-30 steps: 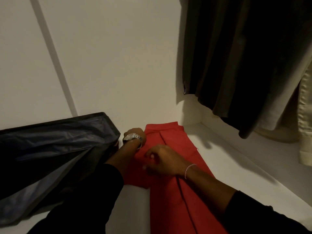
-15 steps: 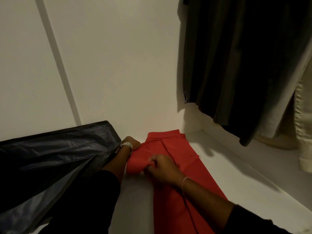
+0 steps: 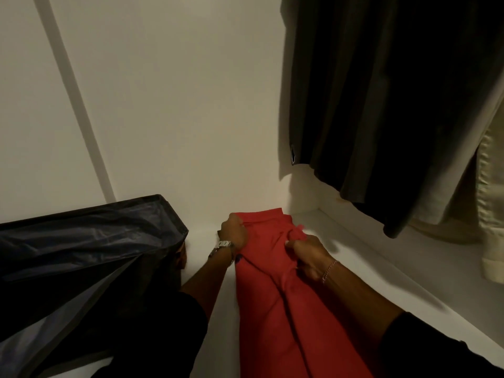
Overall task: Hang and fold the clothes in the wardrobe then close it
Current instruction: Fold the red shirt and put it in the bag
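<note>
The left hand (image 3: 234,236), with a watch (image 3: 225,245) at its wrist, curls its fingers round the far left corner of the red garment (image 3: 275,290); the right hand (image 3: 308,257), a bracelet (image 3: 329,270) at its wrist, bunches the right edge of the cloth in a closed grip; the garment lies lengthwise on the white wardrobe floor (image 3: 368,268), its far end close to the back wall; a dark fabric bin (image 3: 81,241) stands just beside the left forearm; bare floor runs along the right, under the hanging dark clothes (image 3: 381,105) and a cream garment (image 3: 491,200). Half a second ago the right hand pinched a fold near the left edge; it now grips further right, and the left flap is folded in.
</note>
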